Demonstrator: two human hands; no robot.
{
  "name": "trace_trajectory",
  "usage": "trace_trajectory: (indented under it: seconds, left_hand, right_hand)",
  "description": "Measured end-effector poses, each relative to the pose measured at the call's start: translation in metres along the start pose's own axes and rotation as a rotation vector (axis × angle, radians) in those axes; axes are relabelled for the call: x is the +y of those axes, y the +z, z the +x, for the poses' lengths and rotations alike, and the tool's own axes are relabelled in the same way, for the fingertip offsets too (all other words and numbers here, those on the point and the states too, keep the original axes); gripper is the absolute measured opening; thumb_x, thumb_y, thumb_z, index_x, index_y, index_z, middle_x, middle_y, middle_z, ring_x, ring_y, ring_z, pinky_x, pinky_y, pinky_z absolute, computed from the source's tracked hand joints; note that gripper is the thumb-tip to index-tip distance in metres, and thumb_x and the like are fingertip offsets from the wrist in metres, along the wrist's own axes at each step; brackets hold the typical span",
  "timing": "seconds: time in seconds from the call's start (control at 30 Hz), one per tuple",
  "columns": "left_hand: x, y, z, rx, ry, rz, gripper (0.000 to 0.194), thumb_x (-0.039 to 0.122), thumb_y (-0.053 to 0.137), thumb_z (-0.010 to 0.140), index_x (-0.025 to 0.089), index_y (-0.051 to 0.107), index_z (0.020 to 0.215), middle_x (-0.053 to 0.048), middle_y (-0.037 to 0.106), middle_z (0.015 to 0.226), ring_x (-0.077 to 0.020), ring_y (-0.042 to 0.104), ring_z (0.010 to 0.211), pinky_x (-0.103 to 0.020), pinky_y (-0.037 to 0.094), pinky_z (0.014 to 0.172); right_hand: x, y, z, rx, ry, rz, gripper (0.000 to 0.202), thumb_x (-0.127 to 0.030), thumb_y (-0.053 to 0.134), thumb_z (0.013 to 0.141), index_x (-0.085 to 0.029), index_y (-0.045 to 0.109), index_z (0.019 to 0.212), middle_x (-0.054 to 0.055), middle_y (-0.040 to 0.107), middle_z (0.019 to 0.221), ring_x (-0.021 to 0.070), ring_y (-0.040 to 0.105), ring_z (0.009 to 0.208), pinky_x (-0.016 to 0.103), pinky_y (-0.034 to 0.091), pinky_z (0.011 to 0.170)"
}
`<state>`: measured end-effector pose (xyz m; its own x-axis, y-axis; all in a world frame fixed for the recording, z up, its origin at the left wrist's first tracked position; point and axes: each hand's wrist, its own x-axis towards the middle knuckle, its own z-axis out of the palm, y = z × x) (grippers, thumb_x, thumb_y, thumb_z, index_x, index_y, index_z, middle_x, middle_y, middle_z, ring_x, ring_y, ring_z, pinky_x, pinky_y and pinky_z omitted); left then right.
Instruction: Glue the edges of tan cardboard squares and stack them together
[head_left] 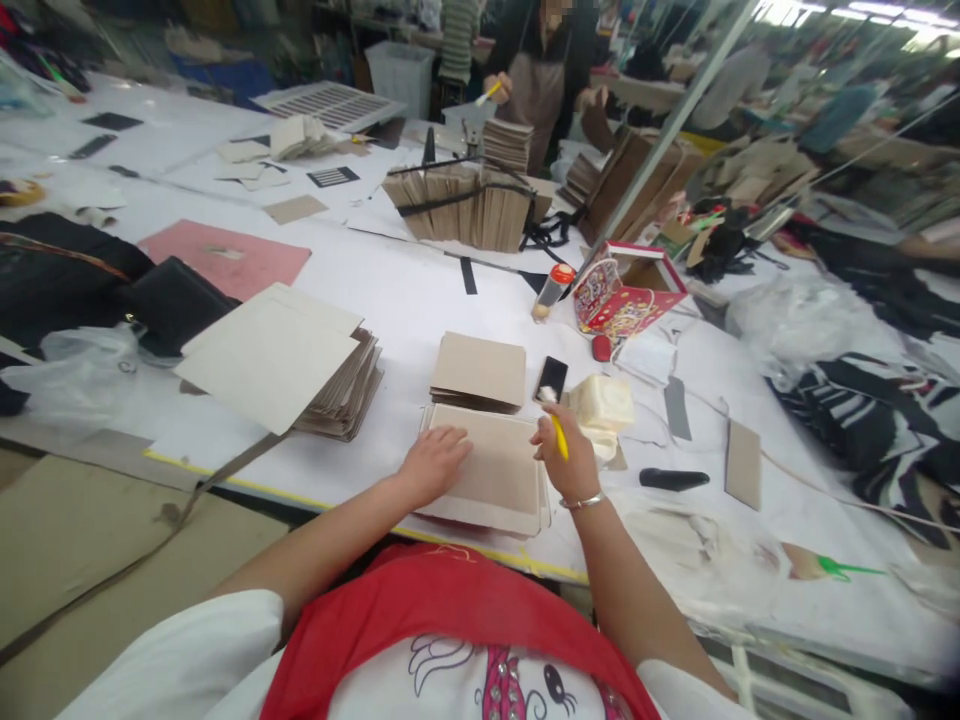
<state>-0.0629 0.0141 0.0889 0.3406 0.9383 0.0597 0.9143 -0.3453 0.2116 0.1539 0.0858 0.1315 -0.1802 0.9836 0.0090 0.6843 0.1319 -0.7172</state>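
Note:
My left hand [436,464] lies with fingers outstretched on the left part of a stack of beige cardboard sheets [499,470] at the table's front edge. My right hand [568,462] is closed round a yellow-handled brush [559,438], just above the stack's right side. The brush's whitish tip points away from me, near a black phone [551,379]. Just behind the first stack sits a second stack of cardboard pieces [480,368]. A cream-coloured block-like container [601,402] stands right of the phone, partly hidden by my right hand.
Larger sheets [274,355] top a tall pile on the left. Further back are a pink board [225,256], a bundle of strapped cardboard [461,208], a red-lidded jar [553,290] and a red paper bag [626,295]. A person [541,80] stands across the table. A black cutter-like object [673,479] lies right.

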Motion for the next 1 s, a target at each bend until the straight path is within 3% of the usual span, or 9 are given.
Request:
trace_trajectory:
  seconds: [0.1,0.17,0.27,0.37,0.43,0.53,0.7,0.87,1.0]
  left_hand:
    - [0.011,0.014,0.007,-0.071,0.04,-0.026,0.038,0.036,0.056,0.075,0.024,0.052,0.111,-0.007,0.042,0.13,-0.0262,0.037,0.115,-0.04,0.033,0.09]
    - [0.013,0.022,0.009,-0.14,0.021,-0.02,0.04,0.04,0.058,0.073,0.024,0.054,0.109,-0.007,0.044,0.128,-0.0269,0.039,0.111,-0.041,0.034,0.087]
    - [0.015,0.025,0.011,-0.205,0.006,-0.005,0.043,0.042,0.058,0.073,0.024,0.053,0.111,-0.008,0.046,0.124,-0.0273,0.04,0.11,-0.042,0.034,0.086]
    - [0.015,0.023,0.011,-0.23,-0.009,-0.009,0.043,0.04,0.06,0.072,0.023,0.053,0.111,-0.009,0.048,0.121,-0.0275,0.04,0.11,-0.041,0.035,0.085]
    - [0.015,0.022,0.011,-0.215,-0.018,-0.022,0.042,0.037,0.061,0.071,0.024,0.053,0.11,-0.008,0.047,0.123,-0.0274,0.041,0.11,-0.041,0.035,0.085]
    - [0.015,0.022,0.011,-0.194,-0.027,-0.049,0.042,0.033,0.061,0.071,0.026,0.053,0.111,-0.007,0.045,0.128,-0.0274,0.039,0.113,-0.042,0.035,0.087]
    - [0.018,0.019,0.008,-0.244,-0.038,-0.069,0.039,0.034,0.058,0.074,0.027,0.053,0.112,-0.006,0.044,0.13,-0.0276,0.038,0.115,-0.043,0.033,0.09]
    - [0.016,0.025,0.012,-0.285,0.016,0.005,0.04,0.04,0.048,0.079,0.027,0.051,0.117,-0.006,0.043,0.132,-0.028,0.039,0.115,-0.041,0.036,0.088]
    - [0.015,0.031,0.014,-0.292,0.048,0.04,0.044,0.042,0.045,0.079,0.025,0.05,0.119,-0.006,0.043,0.132,-0.0278,0.041,0.114,-0.041,0.035,0.091]
  right_hand:
    - [-0.026,0.024,0.019,-0.12,0.084,0.408,0.048,-0.055,0.028,0.085,-0.018,0.052,0.105,-0.001,0.059,0.061,0.0088,0.052,0.041,0.02,0.045,0.044]
    - [-0.037,0.051,0.032,-0.203,0.171,0.539,0.043,-0.053,0.036,0.083,-0.017,0.056,0.093,0.0,0.059,0.059,0.008,0.051,0.039,0.02,0.045,0.042]
    - [-0.042,0.087,0.045,-0.283,0.239,0.579,0.028,-0.044,0.05,0.078,-0.018,0.057,0.085,0.0,0.059,0.059,0.0073,0.05,0.038,0.02,0.046,0.04]
    - [-0.032,0.095,0.047,-0.283,0.267,0.503,0.021,-0.038,0.055,0.075,-0.018,0.057,0.08,-0.001,0.058,0.056,0.0075,0.05,0.038,0.019,0.045,0.038]
    - [-0.017,0.081,0.044,-0.234,0.292,0.446,0.02,-0.036,0.054,0.076,-0.017,0.057,0.079,-0.002,0.056,0.053,0.0074,0.05,0.037,0.018,0.044,0.037]
    - [0.014,0.042,0.036,-0.124,0.335,0.376,0.02,-0.034,0.053,0.077,-0.014,0.056,0.08,-0.003,0.055,0.051,0.0069,0.05,0.037,0.017,0.042,0.037]
    - [0.05,-0.013,0.01,0.038,0.434,0.322,0.02,-0.031,0.051,0.079,-0.012,0.057,0.08,-0.002,0.056,0.052,0.0055,0.048,0.037,0.017,0.042,0.039]
    - [0.076,-0.049,-0.037,0.166,0.357,0.379,0.034,-0.044,0.044,0.082,-0.019,0.053,0.104,-0.002,0.061,0.065,0.0059,0.055,0.044,0.015,0.044,0.043]
    - [0.122,-0.078,-0.094,0.319,0.341,0.146,0.037,-0.042,0.032,0.088,-0.022,0.042,0.118,0.0,0.063,0.08,0.0075,0.059,0.057,0.019,0.046,0.056]
